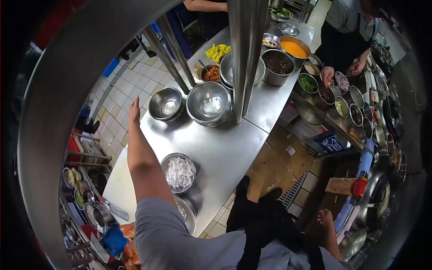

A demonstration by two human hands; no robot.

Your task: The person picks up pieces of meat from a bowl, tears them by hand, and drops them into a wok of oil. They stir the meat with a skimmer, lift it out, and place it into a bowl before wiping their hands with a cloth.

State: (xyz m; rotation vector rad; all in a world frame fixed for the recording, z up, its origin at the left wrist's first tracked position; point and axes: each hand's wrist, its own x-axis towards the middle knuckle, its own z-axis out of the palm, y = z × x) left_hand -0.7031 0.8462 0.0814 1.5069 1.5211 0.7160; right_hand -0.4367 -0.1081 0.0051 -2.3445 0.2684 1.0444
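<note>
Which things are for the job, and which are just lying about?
Probably for the job, near the left hand or arm:
small steel bowl
big steel bowl
white food

Probably just lying about:
yellow cloth
cleaver
blue box

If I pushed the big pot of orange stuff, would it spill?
Maybe! The orange stuff looks smooth and runny, so it could slosh. The pot looks wide, so it probably wouldn't tip easily. It's metal and holds plenty, so it might feel heavy.
</note>
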